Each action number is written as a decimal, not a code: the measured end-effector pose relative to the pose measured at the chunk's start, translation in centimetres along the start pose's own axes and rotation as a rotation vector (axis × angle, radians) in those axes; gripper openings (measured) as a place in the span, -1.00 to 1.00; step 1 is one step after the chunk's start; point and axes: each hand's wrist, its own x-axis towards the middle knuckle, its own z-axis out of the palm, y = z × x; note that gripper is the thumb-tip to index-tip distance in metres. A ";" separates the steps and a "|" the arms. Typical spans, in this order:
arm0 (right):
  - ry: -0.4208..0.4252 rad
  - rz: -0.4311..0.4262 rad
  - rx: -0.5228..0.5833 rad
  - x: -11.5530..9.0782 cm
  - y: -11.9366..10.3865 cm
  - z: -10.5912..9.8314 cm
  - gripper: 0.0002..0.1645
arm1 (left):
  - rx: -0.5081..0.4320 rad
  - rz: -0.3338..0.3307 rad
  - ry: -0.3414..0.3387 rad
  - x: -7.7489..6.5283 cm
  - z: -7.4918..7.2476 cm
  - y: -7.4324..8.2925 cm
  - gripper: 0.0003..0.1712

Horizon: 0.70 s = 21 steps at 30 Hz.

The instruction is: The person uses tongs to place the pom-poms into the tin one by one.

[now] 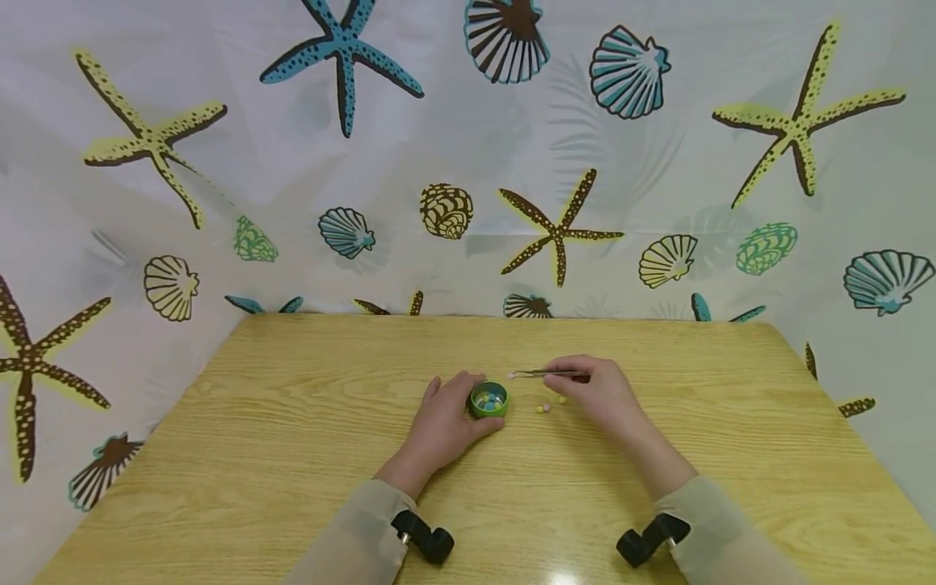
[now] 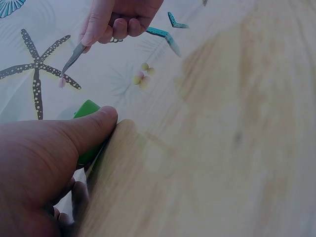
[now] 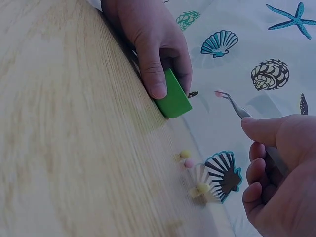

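Note:
My left hand (image 1: 446, 422) holds a small round green tin (image 1: 488, 411) on the table, thumb on its near side and fingers round the far side. Blue, yellow and pale beads (image 1: 490, 401) lie inside it. My right hand (image 1: 595, 390) grips bent-tip metal tweezers (image 1: 537, 373) pointing left. A pink bead (image 3: 218, 93) sits between the tweezer tips, raised just right of the tin. Several loose beads (image 1: 541, 409), yellow and pink, rest on the table below the tweezers. In the left wrist view the thumb presses the green tin (image 2: 89, 106).
The wooden table (image 1: 292, 463) reaches back to a white cloth (image 1: 409, 162) printed with starfish and shells, which also hangs at both sides. Black wrist mounts (image 1: 424, 536) sit on both sleeves.

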 end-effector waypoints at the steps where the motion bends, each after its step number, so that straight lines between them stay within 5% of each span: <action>1: -0.001 -0.003 -0.001 0.0 0.0 0.2 -0.74 | -0.001 -0.001 0.000 0.0 0.0 0.0 -0.14; 21: -0.046 0.004 -0.003 -0.5 -0.3 1.9 -0.77 | 0.014 0.008 0.002 -0.1 0.0 0.1 -0.14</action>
